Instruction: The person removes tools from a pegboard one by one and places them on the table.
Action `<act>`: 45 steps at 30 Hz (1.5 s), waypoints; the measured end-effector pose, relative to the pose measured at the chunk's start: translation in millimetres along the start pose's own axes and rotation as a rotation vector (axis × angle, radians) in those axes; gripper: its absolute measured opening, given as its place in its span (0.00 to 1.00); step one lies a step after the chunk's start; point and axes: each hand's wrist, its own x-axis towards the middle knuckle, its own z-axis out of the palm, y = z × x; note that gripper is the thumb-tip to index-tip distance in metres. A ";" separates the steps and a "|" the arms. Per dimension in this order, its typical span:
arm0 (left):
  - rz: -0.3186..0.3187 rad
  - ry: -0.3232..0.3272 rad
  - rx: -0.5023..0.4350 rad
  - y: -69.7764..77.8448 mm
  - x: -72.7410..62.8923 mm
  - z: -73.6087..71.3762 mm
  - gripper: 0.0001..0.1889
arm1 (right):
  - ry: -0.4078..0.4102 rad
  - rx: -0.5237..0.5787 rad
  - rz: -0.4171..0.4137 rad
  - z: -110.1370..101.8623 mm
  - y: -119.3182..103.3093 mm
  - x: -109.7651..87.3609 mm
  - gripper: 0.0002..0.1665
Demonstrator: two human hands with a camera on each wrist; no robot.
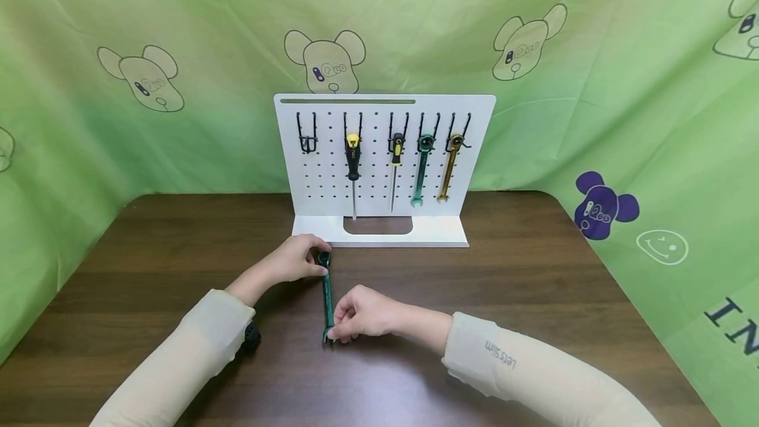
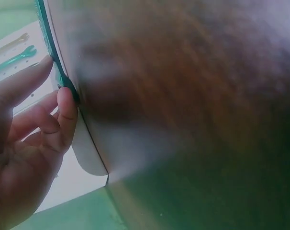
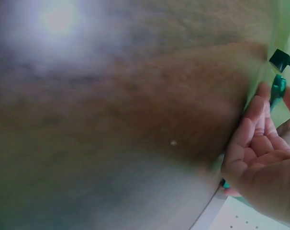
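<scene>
A green combination wrench [image 1: 328,298] lies lengthwise between the two hands, low over the brown table, with its ring end toward the board. The left hand [image 1: 296,259] pinches that ring end between thumb and fingers. At the open-jawed near end, the right hand [image 1: 367,313] pinches the wrench with thumb and fingertips. In the left wrist view the wrench shaft [image 2: 50,40] runs up from the left hand's fingertips. The right wrist view shows a green end of the wrench [image 3: 278,88] between thumb and fingers, the rest mostly hidden by the hand.
A white pegboard [image 1: 379,180] stands at the back of the table [image 1: 522,295]. From its black hooks hang two screwdrivers [image 1: 353,157], a second green wrench [image 1: 421,173] and a gold wrench [image 1: 449,170]. A black object [image 1: 252,337] shows beside the left sleeve. Green cloth [image 1: 415,18] surrounds the table.
</scene>
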 end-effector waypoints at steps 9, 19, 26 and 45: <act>0.050 0.024 0.034 -1.4 -1.8 0.4 0.19 | 0.020 -0.074 0.039 0.8 -10.8 -0.7 0.10; 0.028 -0.006 0.048 0.1 -3.0 -0.4 0.19 | 0.060 0.018 0.058 -0.7 -6.1 3.4 0.04; -0.004 -0.014 -0.006 -1.0 -1.6 -6.5 0.18 | 0.069 0.035 0.033 -15.2 -0.6 1.7 0.04; 0.059 0.130 0.024 2.7 6.8 -44.7 0.17 | 0.407 0.034 0.029 -77.3 14.8 10.0 0.14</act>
